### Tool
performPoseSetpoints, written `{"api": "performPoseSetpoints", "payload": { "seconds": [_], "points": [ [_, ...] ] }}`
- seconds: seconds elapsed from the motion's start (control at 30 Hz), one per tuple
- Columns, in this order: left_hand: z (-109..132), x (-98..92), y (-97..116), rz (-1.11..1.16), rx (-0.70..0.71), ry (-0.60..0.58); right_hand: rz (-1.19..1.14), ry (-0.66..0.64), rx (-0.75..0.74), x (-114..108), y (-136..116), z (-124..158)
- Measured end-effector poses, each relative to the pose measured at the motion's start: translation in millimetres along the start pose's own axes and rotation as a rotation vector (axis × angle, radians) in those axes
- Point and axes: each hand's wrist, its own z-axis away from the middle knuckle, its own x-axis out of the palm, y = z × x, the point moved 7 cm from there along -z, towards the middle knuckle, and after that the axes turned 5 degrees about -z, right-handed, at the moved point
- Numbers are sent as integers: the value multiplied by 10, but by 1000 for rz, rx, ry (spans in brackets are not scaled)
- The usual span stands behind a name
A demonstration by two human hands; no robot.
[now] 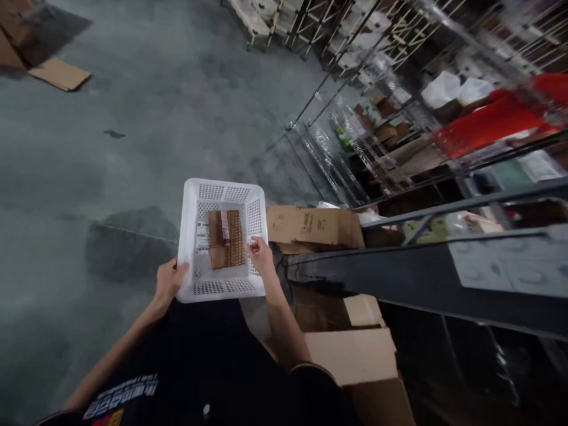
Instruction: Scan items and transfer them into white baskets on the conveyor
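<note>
A white plastic basket (pixel 189 236) with perforated sides is held in front of my body. My left hand (pixel 170 280) grips its near left rim, thumb over the edge. Inside lies a brown cardboard package (pixel 220 255) with a pink-and-white label (pixel 225 228) and a patterned right half. My right hand (pixel 259 254) reaches over the right rim into the basket, its fingers curled beside the package's right edge. Whether anything is pinched in those fingers is too small to tell.
Flattened cardboard boxes (pixel 310 226) lie to the right of the basket, beside a dark metal-framed bench (pixel 377 272). An open carton (pixel 355 355) stands near my right side. Wire shelving racks (pixel 346 148) fill the upper right. More cardboard (pixel 62 73) lies on the grey floor (pixel 146 106).
</note>
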Motion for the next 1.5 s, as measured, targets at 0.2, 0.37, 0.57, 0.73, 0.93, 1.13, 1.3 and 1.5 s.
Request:
{"api": "performPoseSetpoints", "payload": {
  "seconds": [0.2,0.37,0.57,0.73,0.93,1.13,1.3,1.5],
  "points": [
    [-1640,-91,1048,-220,60,-70,35,-54,1,169,-703,-1697],
    [-2930,170,1880,-208,71,-114,88,-102,44,13,-893,-3329],
    [-4258,330,3014,-76,-25,-165,123,-117,38,-690,-1110,-5020],
    [-5218,423,3755,-86,-10,-233,98,-87,76,-1064,-1274,-6013],
    [-6538,660,4553,-183,79,-414,-39,65,256,-1274,-1239,-6840],
    [-7430,883,5431,-507,248,-575,-200,221,465,-1462,-1127,-7186],
    [-7680,1157,5785,-557,323,-698,-337,381,614,-1522,-998,-6952],
    [-7663,1467,5943,-564,344,-828,-390,503,737,-1601,-821,-6696]
  ]
}}
